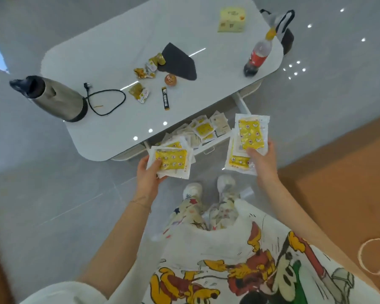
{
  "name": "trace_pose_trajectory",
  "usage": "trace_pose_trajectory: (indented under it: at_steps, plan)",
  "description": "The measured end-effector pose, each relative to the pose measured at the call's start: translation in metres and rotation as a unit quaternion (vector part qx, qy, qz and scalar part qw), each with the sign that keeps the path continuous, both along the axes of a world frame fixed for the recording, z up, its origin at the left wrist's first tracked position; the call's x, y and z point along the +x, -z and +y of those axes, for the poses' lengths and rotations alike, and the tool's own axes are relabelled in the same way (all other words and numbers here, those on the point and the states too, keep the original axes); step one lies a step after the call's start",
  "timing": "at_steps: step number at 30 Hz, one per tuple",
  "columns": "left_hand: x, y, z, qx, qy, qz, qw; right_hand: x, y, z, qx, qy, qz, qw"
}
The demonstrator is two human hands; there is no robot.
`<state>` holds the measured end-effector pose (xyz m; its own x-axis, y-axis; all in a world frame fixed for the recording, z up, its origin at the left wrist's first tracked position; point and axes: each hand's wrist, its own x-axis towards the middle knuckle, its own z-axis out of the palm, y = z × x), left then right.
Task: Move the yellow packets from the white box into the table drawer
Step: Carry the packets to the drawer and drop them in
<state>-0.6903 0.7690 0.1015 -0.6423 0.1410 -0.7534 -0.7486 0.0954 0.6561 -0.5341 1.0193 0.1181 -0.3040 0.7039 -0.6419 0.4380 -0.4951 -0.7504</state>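
My left hand (148,172) grips a small stack of yellow packets (171,161) with white borders, held just in front of the open table drawer (213,144). My right hand (262,161) holds another stack of yellow packets (250,133), raised upright to the right of the drawer's front. The drawer, pulled out from under the white table (110,47), holds several loose packets (203,129). No white box is clearly in view; a pale yellow carton (232,19) stands at the table's far side.
On the table stand a steel kettle (57,98) with its black cord (110,102), a cola bottle (258,55), a dark cloth (178,61), snack wrappers (146,70) and a dark sachet (166,98). A brown cardboard surface (342,172) lies at the right. My feet (208,187) are below the drawer.
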Motion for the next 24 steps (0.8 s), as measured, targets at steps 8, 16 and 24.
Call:
trace_pose_trajectory:
  at_steps: [8, 16, 24]
  plan:
    - [-0.031, 0.156, 0.023, -0.073, -0.173, -0.108, 0.976, -0.088, 0.163, 0.038, -0.088, -0.028, -0.064, 0.994]
    - [-0.074, 0.320, 0.067, -0.037, -0.239, -0.102, 0.965, -0.184, 0.344, 0.073, -0.122, -0.210, -0.065, 0.968]
    - [-0.081, 0.409, 0.073, -0.084, -0.270, -0.097, 0.954, -0.223, 0.442, 0.048, -0.153, -0.276, -0.091, 0.945]
